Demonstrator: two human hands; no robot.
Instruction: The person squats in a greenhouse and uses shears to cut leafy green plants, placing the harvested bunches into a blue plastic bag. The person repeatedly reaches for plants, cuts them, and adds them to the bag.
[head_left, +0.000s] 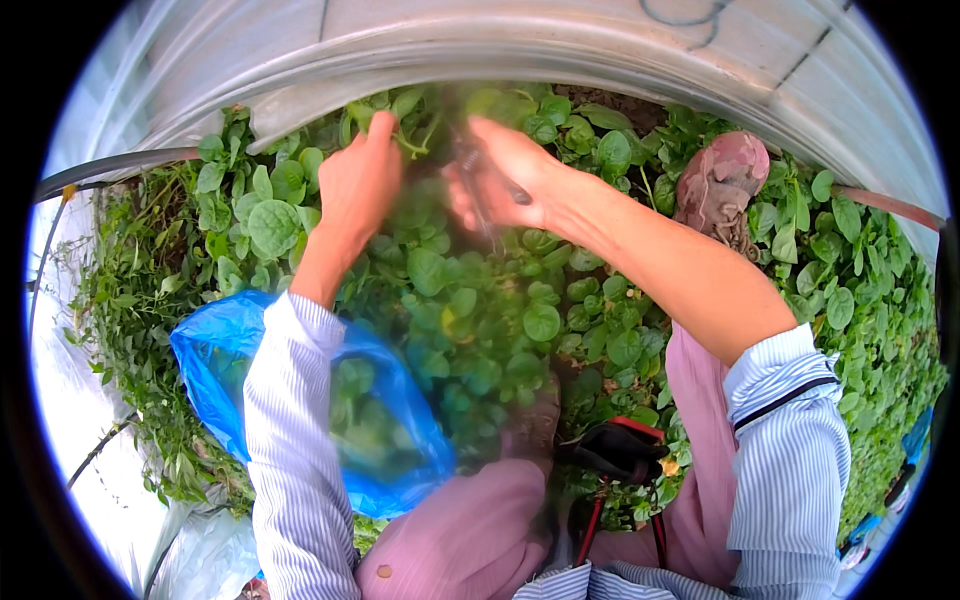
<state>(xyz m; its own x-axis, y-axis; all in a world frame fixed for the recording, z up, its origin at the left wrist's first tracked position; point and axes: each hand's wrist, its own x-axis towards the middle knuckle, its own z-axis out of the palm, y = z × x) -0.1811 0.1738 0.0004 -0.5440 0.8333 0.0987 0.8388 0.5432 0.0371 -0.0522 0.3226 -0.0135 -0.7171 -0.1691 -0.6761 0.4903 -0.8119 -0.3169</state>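
Observation:
My left hand (360, 180) is closed around a green leafy stem (411, 142) near the top of the plant bed. To its right, my right hand (499, 176) holds a dark metal hand tool, probably scissors or snips (474, 169); motion blur hides its exact kind. The two hands are apart. Round-leaved green plants (541, 322) lie beneath both hands. An open blue plastic bag (217, 330) rests under my left forearm, with green leaves (375, 439) visible within its opening, blurred. A smeared patch softens the middle of the view.
Plastic sheeting (480, 56) curves above the bed, with a dark hose or pipe (124, 165) at left. My muddy shoe (721, 184) stands among plants at right. A black pouch with red trim (616, 450) hangs between my legs. Clear plastic (210, 551) lies lower left.

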